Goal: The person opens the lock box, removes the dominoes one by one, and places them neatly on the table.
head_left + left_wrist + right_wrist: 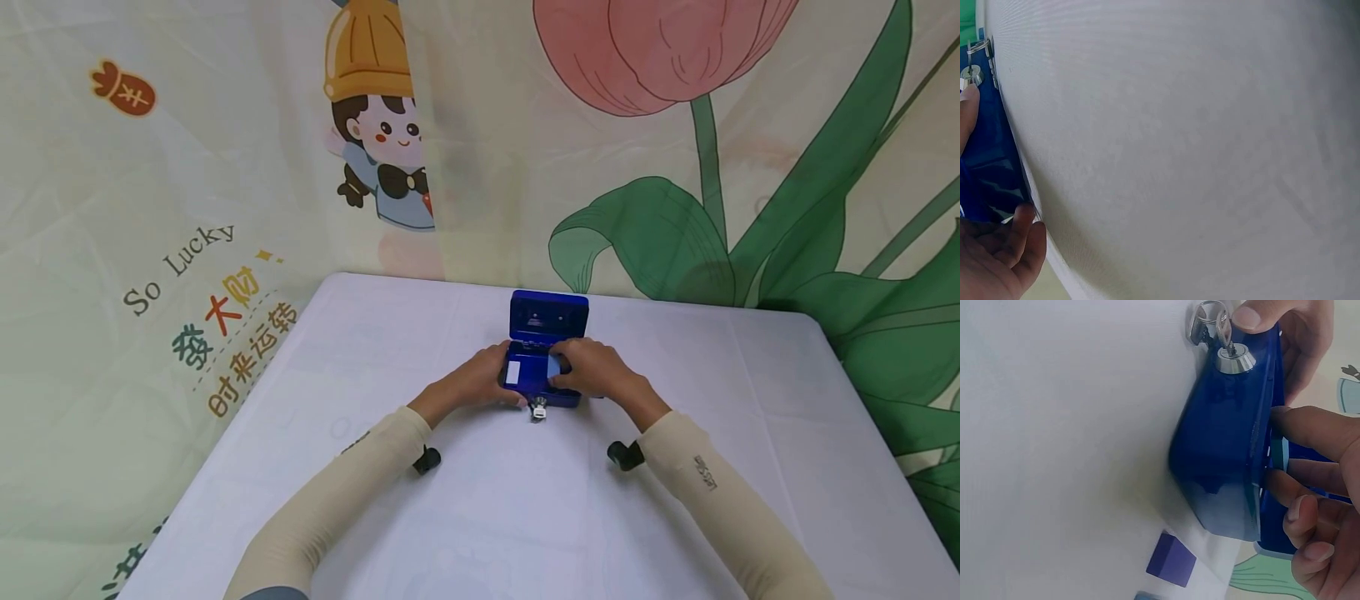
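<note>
A dark blue metal cash box (543, 400) rests on the table with its hinged lid (549, 315) raised at the back. A key (1225, 337) stands in the round silver lock (1235, 360) on its front, with more keys hanging from a ring. My left hand (487, 379) grips the box's left end, its thumb along the front near the lock. Reaching in over the right side, my right hand (592, 368) pinches a light blue block (554, 367) between thumb and fingers. A white rectangle (513, 372) shows inside the box at the left.
On the right side of the box a small purple block (1171, 559) lies on the white-covered table (480, 533), with the edge of a blue thing (1146, 596) near it. A printed curtain (487, 150) hangs behind the table.
</note>
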The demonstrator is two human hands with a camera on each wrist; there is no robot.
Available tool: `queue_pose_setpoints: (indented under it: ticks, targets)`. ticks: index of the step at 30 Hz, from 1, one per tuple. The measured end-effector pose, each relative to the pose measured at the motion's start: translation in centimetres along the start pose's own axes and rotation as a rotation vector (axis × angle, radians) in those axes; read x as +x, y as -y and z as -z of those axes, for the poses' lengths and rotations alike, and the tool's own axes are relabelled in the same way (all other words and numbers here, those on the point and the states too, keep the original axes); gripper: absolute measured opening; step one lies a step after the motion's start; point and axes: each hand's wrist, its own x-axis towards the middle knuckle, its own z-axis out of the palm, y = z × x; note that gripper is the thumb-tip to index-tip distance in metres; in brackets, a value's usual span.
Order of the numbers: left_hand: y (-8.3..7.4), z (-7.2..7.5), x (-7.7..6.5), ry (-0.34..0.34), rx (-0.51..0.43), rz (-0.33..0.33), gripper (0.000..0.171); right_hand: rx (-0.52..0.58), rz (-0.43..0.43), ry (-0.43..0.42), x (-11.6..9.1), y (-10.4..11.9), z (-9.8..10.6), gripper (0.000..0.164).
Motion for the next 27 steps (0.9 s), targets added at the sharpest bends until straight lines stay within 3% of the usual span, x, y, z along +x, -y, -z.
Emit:
queue_pose_setpoints:
  ticks: [27]
  targets:
    - [0.2,-0.2,0.1,-0.005,0.018,0.011,0.105,0.019,-0.027,-0.026,-1.6,-0.8,1.5,0.058]
